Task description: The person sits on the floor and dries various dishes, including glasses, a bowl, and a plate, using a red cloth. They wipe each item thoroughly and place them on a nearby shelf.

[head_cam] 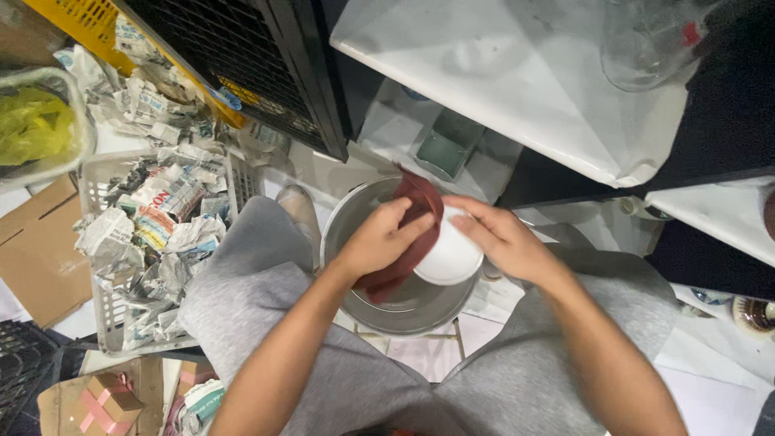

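My left hand presses a dark red cloth against a small white bowl. My right hand grips that white bowl from its right side. Both hands are held over a round metal basin that stands on the floor between my knees. The cloth drapes down under my left palm into the basin. Part of the bowl's rim is hidden by my fingers.
A white plastic basket of crumpled newspaper stands at the left. A black crate and a yellow crate sit behind it. A white tabletop with a glass vessel is ahead. Cardboard lies far left.
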